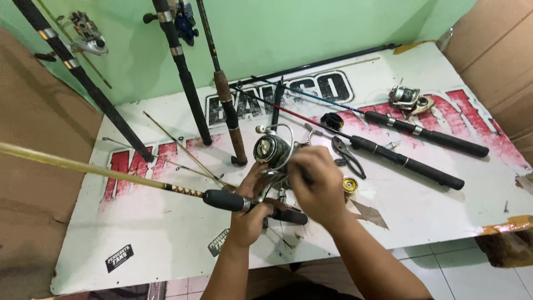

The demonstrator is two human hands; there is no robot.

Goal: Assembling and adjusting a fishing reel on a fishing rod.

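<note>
My left hand grips the black handle of a fishing rod whose yellow shaft runs off to the left. A silver spinning reel sits on that handle, just above my hands. My right hand is closed over the reel's side, its fingers on a part that stays hidden. Both hands hover over a white printed board.
Two black-handled rods, pliers, a small gold round part, a black cap and a second reel lie to the right. Several rods lean on the green wall. Cardboard flanks both sides.
</note>
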